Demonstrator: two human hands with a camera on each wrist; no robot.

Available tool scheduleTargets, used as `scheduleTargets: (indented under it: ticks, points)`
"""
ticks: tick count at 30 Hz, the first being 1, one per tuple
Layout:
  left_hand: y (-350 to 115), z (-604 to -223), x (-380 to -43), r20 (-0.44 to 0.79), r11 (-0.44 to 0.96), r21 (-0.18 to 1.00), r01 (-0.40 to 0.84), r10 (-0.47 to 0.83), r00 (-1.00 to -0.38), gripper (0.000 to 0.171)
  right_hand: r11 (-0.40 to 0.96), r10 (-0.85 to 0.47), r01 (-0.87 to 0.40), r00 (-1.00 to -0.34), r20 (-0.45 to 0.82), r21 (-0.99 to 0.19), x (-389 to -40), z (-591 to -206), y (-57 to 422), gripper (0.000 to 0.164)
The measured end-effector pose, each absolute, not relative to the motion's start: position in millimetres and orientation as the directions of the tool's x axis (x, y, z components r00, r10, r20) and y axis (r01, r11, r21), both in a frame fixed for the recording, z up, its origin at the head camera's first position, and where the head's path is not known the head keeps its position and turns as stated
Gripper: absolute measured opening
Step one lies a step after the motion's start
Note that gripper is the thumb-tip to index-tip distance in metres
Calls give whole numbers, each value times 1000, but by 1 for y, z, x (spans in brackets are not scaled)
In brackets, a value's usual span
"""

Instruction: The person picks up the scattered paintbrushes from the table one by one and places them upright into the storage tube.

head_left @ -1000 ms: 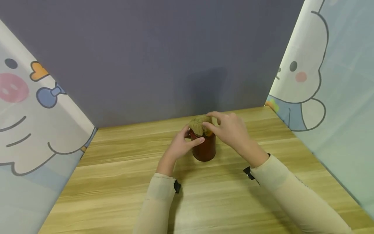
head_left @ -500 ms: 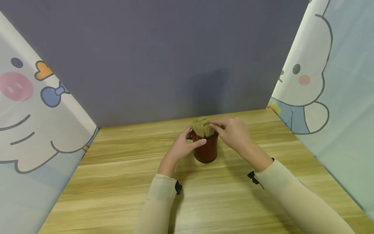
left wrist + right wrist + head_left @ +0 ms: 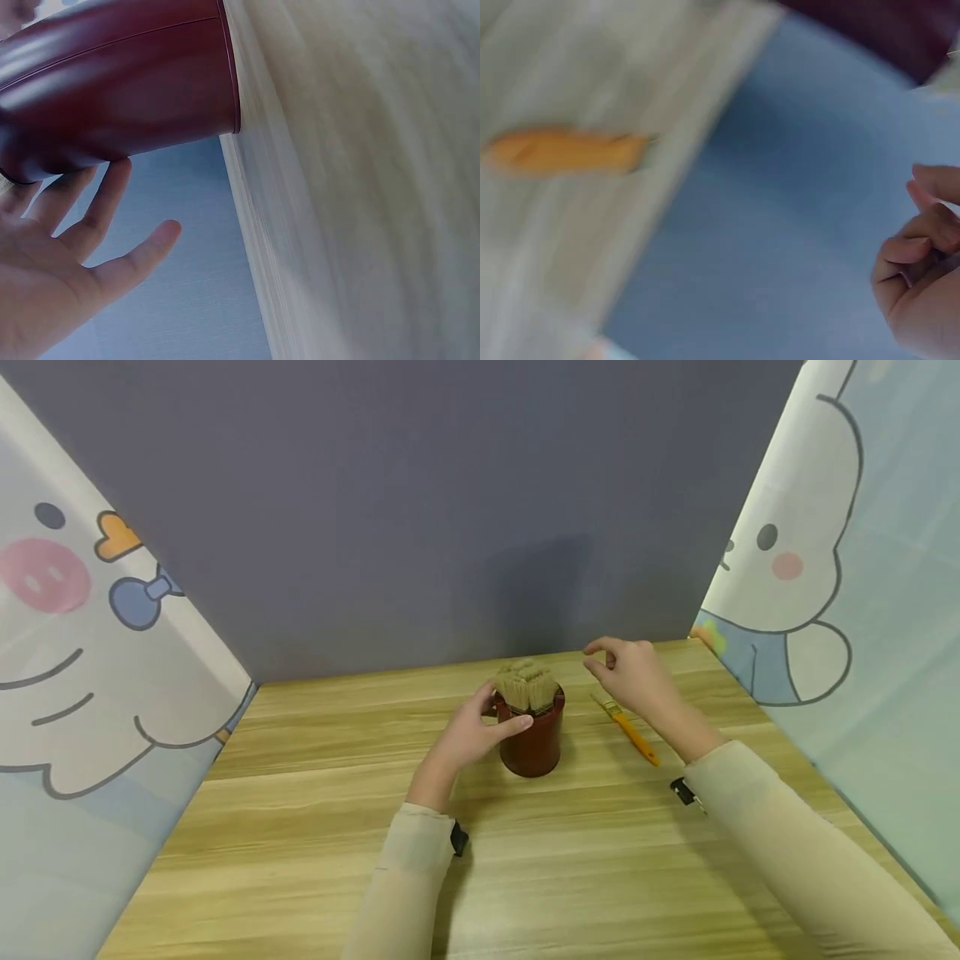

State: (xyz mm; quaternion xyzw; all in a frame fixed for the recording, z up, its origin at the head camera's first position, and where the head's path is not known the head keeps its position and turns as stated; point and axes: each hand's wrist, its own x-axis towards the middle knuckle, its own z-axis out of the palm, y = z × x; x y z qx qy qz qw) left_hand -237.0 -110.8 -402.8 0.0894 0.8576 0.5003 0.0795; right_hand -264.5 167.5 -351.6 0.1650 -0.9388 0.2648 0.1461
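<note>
A dark red cylindrical holder, smooth with a seam, stands upright on the wooden table. Several paintbrushes fill it, pale bristles up; their handles are hidden inside. My left hand holds the holder near its rim from the left, thumb across the front. In the left wrist view, fingertips meet its side, with one finger sticking out free. My right hand is raised to the right of the holder, thumb and index finger apart with nothing between them. Below it lies a paintbrush with an orange handle.
A dark grey panel rises behind the table's back edge. Cartoon-printed sheets border both sides. The wooden tabletop extends toward me and to the left.
My right hand has left the bristles and moved right. The orange-handled paintbrush on the table now shows where the hand and forearm were in front. The left hand keeps its hold on the holder.
</note>
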Motion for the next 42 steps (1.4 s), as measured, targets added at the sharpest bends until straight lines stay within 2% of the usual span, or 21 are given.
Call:
scheduleTargets:
  ticks: [3,5,7,10,12,14,17,21,25,28,33,37,42]
  points:
    - [-110,-404,-236,-61,493,868,65,234,-970,111,900,-213,-248,-968,133,-360,-286,-374,189,38]
    - [-110,-405,-236,-69,490,870,57,235,-970,110,935,-191,-181,-982,-4,-304,-296,-389,201,46]
    - [-110,-405,-237,-59,486,872,65,235,-970,109,952,-168,-138,-982,-91,-273,-303,-404,210,47]
    - [-109,-405,-239,-33,481,872,90,241,-970,106,947,-156,-104,-976,-151,-303,-311,-421,220,46]
    - [-109,-405,-240,-18,480,871,107,248,-969,104,939,-156,-90,-972,-178,-332,-317,-429,223,53]
    - [-110,-404,-240,-23,483,870,102,246,-969,103,927,-161,-79,-967,-199,-366,-322,-433,224,58]
    - [-112,-403,-240,-34,487,869,87,233,-972,104,914,-164,-67,-963,-214,-399,-329,-436,222,57]
    - [-112,-402,-239,-27,486,869,87,223,-974,104,911,-198,-99,-957,-212,-399,-333,-426,218,55]
    - [-111,-402,-239,-25,478,873,97,243,-970,103,889,-263,-173,-951,-163,-424,-330,-383,215,46]
    - [-111,-403,-240,-28,483,870,98,247,-968,104,834,-324,-259,-945,-52,-487,-325,-332,213,33]
    - [-113,-402,-240,2,476,872,114,230,-973,99,661,-409,-419,-897,169,-623,-310,-265,206,28]
    - [-115,-400,-240,5,480,870,114,222,-975,99,507,-445,-509,-846,294,-696,-301,-255,197,44]
    - [-111,-401,-238,-27,487,867,105,256,-966,105,478,-475,-540,-822,313,-693,-296,-276,191,48]
